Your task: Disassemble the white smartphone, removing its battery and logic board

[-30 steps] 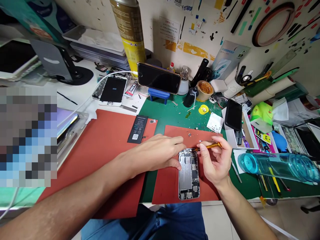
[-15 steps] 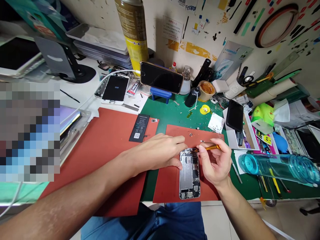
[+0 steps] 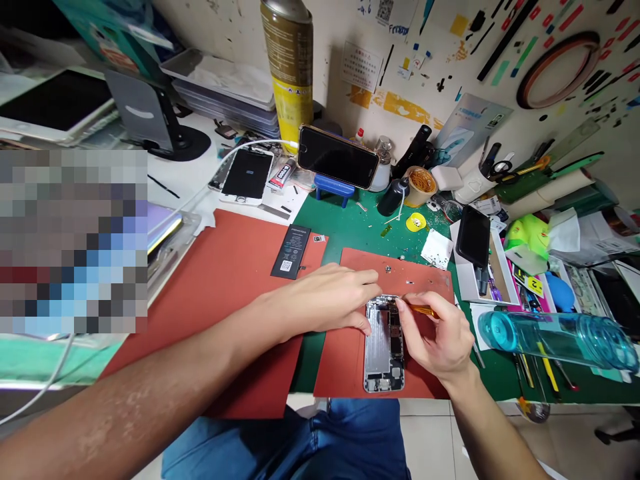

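An opened phone housing point(image 3: 383, 350) lies face up on a small red mat point(image 3: 345, 360) at the desk's front edge. My left hand point(image 3: 333, 297) rests on the mat with its fingers pressed against the housing's upper left edge. My right hand point(image 3: 434, 337) pinches an orange-handled tool point(image 3: 423, 309), whose tip sits at the top of the housing's inside. A few tiny screws point(image 3: 389, 269) lie on the mat just above the phone.
A loose black battery point(image 3: 291, 251) lies on the large red mat point(image 3: 225, 293) to the left. A phone on a blue stand point(image 3: 337, 157), a detached screen point(image 3: 247, 175), a tall spray can point(image 3: 290, 67) and tool clutter crowd the back. A teal bottle point(image 3: 555, 337) lies at right.
My view has shifted a little to the left. My right hand has dropped lower and nearer the housing, bringing the tool tip further inside its top end. My left hand stays put.
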A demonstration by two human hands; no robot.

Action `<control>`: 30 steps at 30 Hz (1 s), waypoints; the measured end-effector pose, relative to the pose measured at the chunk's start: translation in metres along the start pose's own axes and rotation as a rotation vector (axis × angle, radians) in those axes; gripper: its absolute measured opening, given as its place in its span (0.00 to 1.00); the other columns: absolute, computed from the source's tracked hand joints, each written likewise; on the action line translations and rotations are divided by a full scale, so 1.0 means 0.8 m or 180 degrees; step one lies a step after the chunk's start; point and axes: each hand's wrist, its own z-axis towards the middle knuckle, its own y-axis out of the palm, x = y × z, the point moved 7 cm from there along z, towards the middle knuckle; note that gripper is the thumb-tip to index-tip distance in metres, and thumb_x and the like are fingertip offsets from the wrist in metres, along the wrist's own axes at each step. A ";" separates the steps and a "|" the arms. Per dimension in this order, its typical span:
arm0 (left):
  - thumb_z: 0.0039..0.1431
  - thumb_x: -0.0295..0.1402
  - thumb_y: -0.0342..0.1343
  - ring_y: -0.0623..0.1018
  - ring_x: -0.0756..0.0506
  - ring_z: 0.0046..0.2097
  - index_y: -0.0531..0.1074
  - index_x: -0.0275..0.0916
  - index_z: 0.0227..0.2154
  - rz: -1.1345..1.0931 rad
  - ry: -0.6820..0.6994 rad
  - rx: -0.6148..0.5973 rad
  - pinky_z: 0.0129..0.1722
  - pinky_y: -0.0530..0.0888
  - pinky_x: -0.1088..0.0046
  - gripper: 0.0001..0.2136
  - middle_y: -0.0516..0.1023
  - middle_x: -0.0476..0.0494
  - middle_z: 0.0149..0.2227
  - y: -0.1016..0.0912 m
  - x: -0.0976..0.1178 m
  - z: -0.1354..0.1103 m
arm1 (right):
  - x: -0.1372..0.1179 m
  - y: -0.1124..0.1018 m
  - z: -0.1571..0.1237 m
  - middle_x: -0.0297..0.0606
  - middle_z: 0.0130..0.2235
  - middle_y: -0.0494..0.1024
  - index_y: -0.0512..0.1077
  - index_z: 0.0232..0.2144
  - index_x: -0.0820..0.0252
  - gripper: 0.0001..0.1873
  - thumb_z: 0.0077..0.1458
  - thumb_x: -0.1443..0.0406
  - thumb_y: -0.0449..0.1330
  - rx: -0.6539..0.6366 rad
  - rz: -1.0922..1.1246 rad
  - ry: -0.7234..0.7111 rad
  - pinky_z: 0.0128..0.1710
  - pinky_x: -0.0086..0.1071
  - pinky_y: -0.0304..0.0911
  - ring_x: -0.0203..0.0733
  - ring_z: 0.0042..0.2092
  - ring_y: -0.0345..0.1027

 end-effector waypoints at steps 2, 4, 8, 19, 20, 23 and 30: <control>0.63 0.51 0.69 0.84 0.39 0.42 0.79 0.39 0.54 0.0030 0.0029 0.0013 0.33 0.70 0.65 0.25 0.80 0.45 0.47 -0.001 0.001 -0.001 | -0.002 -0.002 0.008 0.40 0.39 0.84 0.70 0.56 0.60 0.20 0.65 0.74 0.68 -0.0370 -0.0078 -0.0059 0.33 0.38 0.79 0.45 0.36 0.83; 0.63 0.50 0.70 0.84 0.40 0.41 0.80 0.38 0.52 0.0025 0.0047 0.0044 0.32 0.69 0.65 0.23 0.80 0.45 0.46 -0.003 0.002 -0.003 | 0.000 -0.003 0.015 0.41 0.40 0.84 0.70 0.52 0.59 0.14 0.68 0.72 0.66 -0.0740 -0.0129 0.0019 0.35 0.38 0.77 0.45 0.37 0.82; 0.63 0.49 0.70 0.84 0.40 0.41 0.80 0.38 0.49 0.0026 0.0027 0.0064 0.31 0.67 0.66 0.21 0.80 0.45 0.45 -0.008 0.004 -0.005 | 0.005 -0.004 0.025 0.37 0.39 0.82 0.70 0.48 0.58 0.07 0.71 0.69 0.63 -0.1265 -0.0137 0.0214 0.32 0.35 0.71 0.40 0.34 0.78; 0.65 0.49 0.69 0.84 0.40 0.41 0.77 0.36 0.44 0.0121 0.0087 0.0123 0.29 0.62 0.67 0.19 0.80 0.44 0.45 -0.009 0.005 -0.008 | -0.005 -0.001 0.039 0.33 0.33 0.77 0.68 0.40 0.55 0.07 0.73 0.68 0.62 -0.1517 -0.0215 -0.0077 0.31 0.35 0.64 0.39 0.31 0.71; 0.65 0.49 0.69 0.83 0.40 0.41 0.77 0.36 0.44 0.0109 0.0099 0.0153 0.29 0.62 0.67 0.20 0.80 0.44 0.45 -0.009 0.005 -0.009 | -0.007 0.000 0.042 0.34 0.34 0.78 0.68 0.40 0.55 0.07 0.74 0.68 0.60 -0.1614 -0.0196 -0.0141 0.32 0.35 0.65 0.40 0.32 0.72; 0.65 0.48 0.69 0.83 0.41 0.39 0.77 0.36 0.43 0.0067 0.0100 0.0184 0.29 0.62 0.67 0.19 0.80 0.45 0.44 -0.011 0.005 -0.009 | -0.008 -0.001 0.049 0.36 0.35 0.79 0.68 0.39 0.55 0.07 0.74 0.70 0.58 -0.1836 -0.0129 -0.0230 0.34 0.37 0.66 0.42 0.35 0.74; 0.67 0.47 0.68 0.83 0.41 0.39 0.76 0.37 0.41 0.0084 0.0081 0.0144 0.30 0.64 0.67 0.17 0.80 0.44 0.44 -0.012 0.006 -0.009 | 0.004 -0.005 0.054 0.36 0.36 0.82 0.71 0.42 0.56 0.04 0.74 0.67 0.59 -0.1971 0.0008 -0.0004 0.31 0.35 0.66 0.41 0.34 0.77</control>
